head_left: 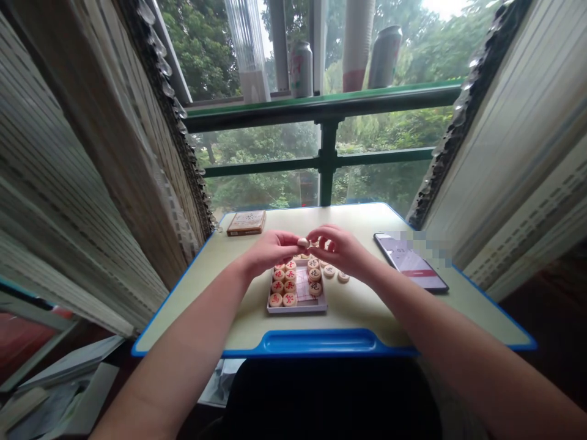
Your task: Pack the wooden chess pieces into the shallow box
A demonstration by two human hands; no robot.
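Holding one pale round piece (303,242) by the far end of the open box (298,310), the left hand (274,249) has thumb and fingers pinched on it; right hand (337,247) is half curled, fingertips right at the piece's edge, can't tell if it grips too; step looks like handling a single piece with the box part filled; next move likely calls for one clean release and a level set-down in the gap between red-marked pieces (290,286) and black-marked pieces (314,275); loose pieces (343,277) lie on the table (367,311) just right of the box, easy to knock; hands hide the far end; phone (413,263) and flat case (246,222) look out of the way.
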